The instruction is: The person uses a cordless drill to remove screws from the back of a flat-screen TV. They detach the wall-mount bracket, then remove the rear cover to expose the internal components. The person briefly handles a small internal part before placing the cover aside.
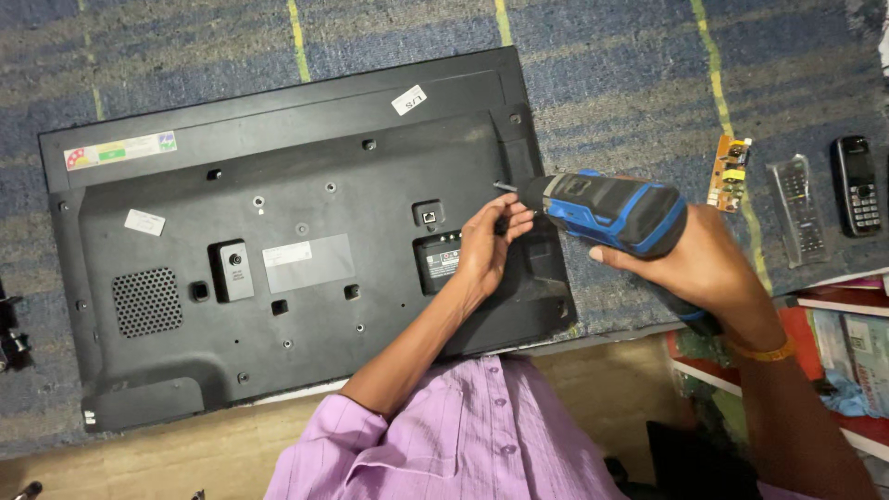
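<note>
Cordless drill [611, 211] in right hand [704, 264], left hand [486, 248] fingers pinching its bit at television back [278, 278]

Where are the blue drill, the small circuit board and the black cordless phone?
blue drill [611, 211]: head view, on its blue body.
small circuit board [730, 172]: head view, board's middle.
black cordless phone [857, 185]: head view, on its keypad.

- Television back cover [306, 268]: black plastic, matt, finely textured; paper stickers, one grey label with a dull sheen.
- Power drill [611, 211], in right hand [704, 268]: blue and black plastic, smooth, slight gloss; metal bit.
- Mat [630, 102] under the television: woven cloth, coarse, matt.
- Sleeve [370, 435]: lilac ribbed cloth.
- Remote control [796, 211] near the mat's right edge: clear glossy plastic wrap.
</note>
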Tool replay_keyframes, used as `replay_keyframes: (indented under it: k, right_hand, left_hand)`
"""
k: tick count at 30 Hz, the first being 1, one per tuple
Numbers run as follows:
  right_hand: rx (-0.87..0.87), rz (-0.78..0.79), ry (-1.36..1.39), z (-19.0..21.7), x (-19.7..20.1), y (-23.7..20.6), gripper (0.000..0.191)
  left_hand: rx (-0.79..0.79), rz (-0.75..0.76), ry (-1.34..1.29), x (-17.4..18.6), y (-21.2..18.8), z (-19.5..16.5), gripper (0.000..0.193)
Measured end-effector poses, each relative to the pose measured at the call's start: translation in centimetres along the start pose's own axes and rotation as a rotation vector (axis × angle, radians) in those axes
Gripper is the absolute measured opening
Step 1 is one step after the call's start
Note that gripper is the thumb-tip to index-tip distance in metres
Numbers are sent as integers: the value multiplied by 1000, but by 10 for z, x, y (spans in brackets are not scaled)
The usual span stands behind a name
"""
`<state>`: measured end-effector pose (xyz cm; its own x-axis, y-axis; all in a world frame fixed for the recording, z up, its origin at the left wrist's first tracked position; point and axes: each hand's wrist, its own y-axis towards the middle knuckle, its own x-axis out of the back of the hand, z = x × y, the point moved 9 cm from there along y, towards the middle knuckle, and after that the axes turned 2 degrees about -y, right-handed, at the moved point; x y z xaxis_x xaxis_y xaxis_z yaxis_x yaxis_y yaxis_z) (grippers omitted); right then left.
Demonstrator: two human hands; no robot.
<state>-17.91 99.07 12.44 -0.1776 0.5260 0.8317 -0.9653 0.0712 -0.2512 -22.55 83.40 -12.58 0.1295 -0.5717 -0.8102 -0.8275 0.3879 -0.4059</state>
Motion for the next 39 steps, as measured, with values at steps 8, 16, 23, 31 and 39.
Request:
replay_keyframes:
  k: [8,16,23,31,39]
  right_hand:
    - [-28,1,-42,3,4,2,78]
    - [-11,31,-65,17,8,8,63]
    - [-65,80,-102,13,7,11,60]
    - [6,209,-382,8,6,51,64]
    - [-73,392,-678,42,7,131,45]
  left_hand:
    - [-16,6,-48,3,10,3,31]
    - [37,2,-89,5,15,0,30]
    - [32,29,-104,11,21,10,28]
    - [34,30,-85,8,24,6,31]
    - [126,106,110,-10,-29,20,33]
